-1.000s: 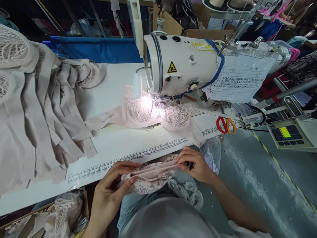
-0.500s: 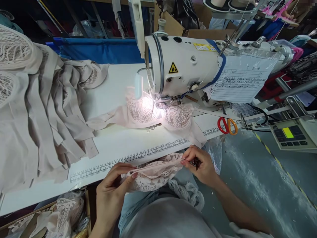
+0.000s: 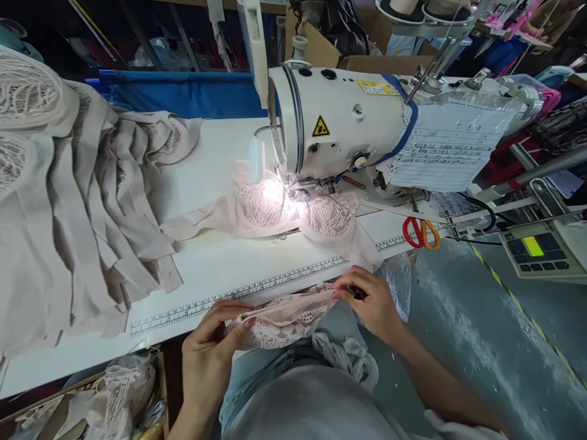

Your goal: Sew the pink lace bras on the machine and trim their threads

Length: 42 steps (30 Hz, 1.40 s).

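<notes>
pale pink lace garment (image 3: 284,315), white sewing machine (image 3: 339,119), red-and-orange scissors (image 3: 420,232), beige fabric stack (image 3: 68,208)

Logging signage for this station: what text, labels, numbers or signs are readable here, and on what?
No word or number reads clearly.
Warning triangle sticker on the sewing machine: black symbol on yellow, no words.
Yellow label on top of the machine: print too small to read.
Paper sheet taped to the machine: lines of writing, too blurred.
Ruler scale along the table edge: tick marks, numbers too small.
Control panel screen: lit yellow-green, nothing legible.
</notes>
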Available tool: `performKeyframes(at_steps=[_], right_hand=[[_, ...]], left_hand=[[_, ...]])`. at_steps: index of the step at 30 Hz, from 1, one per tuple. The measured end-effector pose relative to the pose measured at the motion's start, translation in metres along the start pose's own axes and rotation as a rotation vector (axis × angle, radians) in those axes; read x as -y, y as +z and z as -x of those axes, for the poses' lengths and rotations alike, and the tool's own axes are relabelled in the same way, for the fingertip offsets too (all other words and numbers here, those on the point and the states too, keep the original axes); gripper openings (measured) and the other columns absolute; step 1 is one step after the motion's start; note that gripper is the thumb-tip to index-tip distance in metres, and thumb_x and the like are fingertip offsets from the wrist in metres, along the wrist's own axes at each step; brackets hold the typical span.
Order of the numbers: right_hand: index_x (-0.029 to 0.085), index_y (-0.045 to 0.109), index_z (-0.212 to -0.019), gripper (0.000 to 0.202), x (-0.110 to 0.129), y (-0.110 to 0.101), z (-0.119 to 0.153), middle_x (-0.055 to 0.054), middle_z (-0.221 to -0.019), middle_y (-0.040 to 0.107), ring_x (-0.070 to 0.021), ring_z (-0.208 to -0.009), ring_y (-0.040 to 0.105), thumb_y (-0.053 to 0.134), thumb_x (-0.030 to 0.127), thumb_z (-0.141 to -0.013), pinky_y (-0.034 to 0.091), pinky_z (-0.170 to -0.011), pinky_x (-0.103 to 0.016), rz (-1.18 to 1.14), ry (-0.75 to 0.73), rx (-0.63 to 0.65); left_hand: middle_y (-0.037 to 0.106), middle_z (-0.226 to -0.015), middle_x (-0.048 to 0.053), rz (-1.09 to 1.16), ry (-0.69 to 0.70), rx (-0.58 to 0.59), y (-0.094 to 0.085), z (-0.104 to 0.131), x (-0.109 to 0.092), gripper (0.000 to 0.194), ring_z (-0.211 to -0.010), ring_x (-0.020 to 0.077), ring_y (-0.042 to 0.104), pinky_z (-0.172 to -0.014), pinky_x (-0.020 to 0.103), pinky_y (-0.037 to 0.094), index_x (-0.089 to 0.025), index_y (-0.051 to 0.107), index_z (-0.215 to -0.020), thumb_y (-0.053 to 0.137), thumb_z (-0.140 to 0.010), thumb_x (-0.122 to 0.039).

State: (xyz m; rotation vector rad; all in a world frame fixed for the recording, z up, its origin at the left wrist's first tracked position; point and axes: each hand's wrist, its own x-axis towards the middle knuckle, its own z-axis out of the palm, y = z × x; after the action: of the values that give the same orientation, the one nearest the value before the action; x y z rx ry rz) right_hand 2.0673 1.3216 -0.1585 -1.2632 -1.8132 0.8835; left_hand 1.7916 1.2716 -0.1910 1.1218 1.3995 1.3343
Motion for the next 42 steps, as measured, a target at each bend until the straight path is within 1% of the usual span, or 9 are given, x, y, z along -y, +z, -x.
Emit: performKeyframes(at_steps=[4,7,10,12,14,17,23,32,42], right_hand=[[0.021,0.067,-0.076,0.017,0.009,-0.018,-0.007,0.000,-0.072,0.058,-0.0121,-0.058,0.045,0.070,0.030,-0.090,0.036,-0.051,-0.025,-0.177,0.071,0.135],[0.021,0.066,-0.075,0.016,0.019,-0.025,-0.009,0.001,-0.070,0.055,-0.0124,-0.059,0.044,0.072,0.029,-0.087,0.036,-0.052,-0.026,-0.304,0.055,0.235],[0.021,0.067,-0.078,0.010,0.032,-0.017,-0.010,0.000,-0.073,0.059,-0.0137,-0.066,0.051,0.073,0.019,-0.084,0.039,-0.057,-0.026,-0.231,-0.010,0.291],[0.021,0.066,-0.079,0.011,0.040,-0.006,-0.010,0.000,-0.075,0.062,-0.0157,-0.073,0.055,0.073,0.013,-0.082,0.043,-0.064,-0.028,-0.138,-0.062,0.317],[0.021,0.064,-0.078,0.013,0.043,0.003,-0.011,0.000,-0.075,0.063,-0.0170,-0.076,0.057,0.071,0.012,-0.082,0.044,-0.069,-0.029,-0.082,-0.088,0.341],[0.022,0.062,-0.083,0.011,0.039,0.007,-0.010,0.000,-0.078,0.064,-0.0162,-0.076,0.057,0.071,0.016,-0.085,0.044,-0.067,-0.028,-0.065,-0.094,0.355],[0.023,0.054,-0.090,0.020,0.016,0.000,-0.002,0.007,-0.068,0.047,-0.0090,-0.055,0.039,0.072,0.021,-0.083,0.032,-0.050,-0.021,-0.125,-0.004,0.317],[0.023,0.056,-0.096,0.025,0.012,0.001,0.001,0.004,-0.074,0.058,-0.0082,-0.053,0.042,0.076,0.030,-0.084,0.033,-0.048,-0.020,-0.195,0.044,0.295],[0.019,0.058,-0.085,0.008,0.016,0.006,-0.003,-0.003,-0.089,0.068,-0.0098,-0.062,0.054,0.066,0.021,-0.089,0.037,-0.050,-0.020,-0.302,0.089,0.274]], left_hand=[[0.067,-0.088,0.004,0.034,-0.024,0.062,-0.008,-0.004,-0.001,0.005,-0.087,0.0201,0.062,-0.076,0.029,0.051,-0.023,0.074,-0.078,0.075,-0.083,-0.024],[0.068,-0.104,0.009,-0.014,-0.065,0.284,-0.010,-0.009,-0.012,0.013,-0.100,0.0254,0.064,-0.078,0.030,0.055,-0.023,0.074,-0.090,0.078,-0.081,-0.032],[0.061,-0.129,0.012,-0.148,0.023,0.486,0.005,-0.010,-0.026,0.047,-0.120,0.0313,0.057,-0.095,0.038,0.052,-0.029,0.068,-0.120,0.082,-0.076,-0.038],[0.064,-0.123,0.010,-0.193,0.130,0.544,0.025,-0.008,-0.032,0.036,-0.115,0.0290,0.059,-0.094,0.038,0.052,-0.030,0.070,-0.115,0.078,-0.081,-0.035],[0.068,-0.102,0.008,-0.181,0.200,0.545,0.043,-0.006,-0.034,0.006,-0.100,0.0243,0.063,-0.083,0.033,0.053,-0.026,0.073,-0.093,0.071,-0.088,-0.028],[0.064,-0.082,0.004,-0.115,0.216,0.508,0.058,-0.006,-0.033,0.017,-0.082,0.0191,0.061,-0.071,0.028,0.051,-0.023,0.068,-0.075,0.065,-0.091,-0.021],[0.060,-0.084,0.004,-0.065,0.109,0.518,0.050,-0.010,-0.030,0.020,-0.081,0.0179,0.060,-0.070,0.027,0.048,-0.022,0.065,-0.074,0.063,-0.093,-0.024],[0.062,-0.084,0.007,-0.072,0.024,0.511,0.048,-0.011,-0.029,0.024,-0.082,0.0209,0.060,-0.069,0.029,0.048,-0.021,0.065,-0.072,0.063,-0.093,-0.033],[0.069,-0.086,0.007,-0.022,-0.047,0.506,0.051,-0.009,-0.033,0.024,-0.079,0.0189,0.063,-0.068,0.027,0.050,-0.019,0.065,-0.072,0.062,-0.093,-0.032]])
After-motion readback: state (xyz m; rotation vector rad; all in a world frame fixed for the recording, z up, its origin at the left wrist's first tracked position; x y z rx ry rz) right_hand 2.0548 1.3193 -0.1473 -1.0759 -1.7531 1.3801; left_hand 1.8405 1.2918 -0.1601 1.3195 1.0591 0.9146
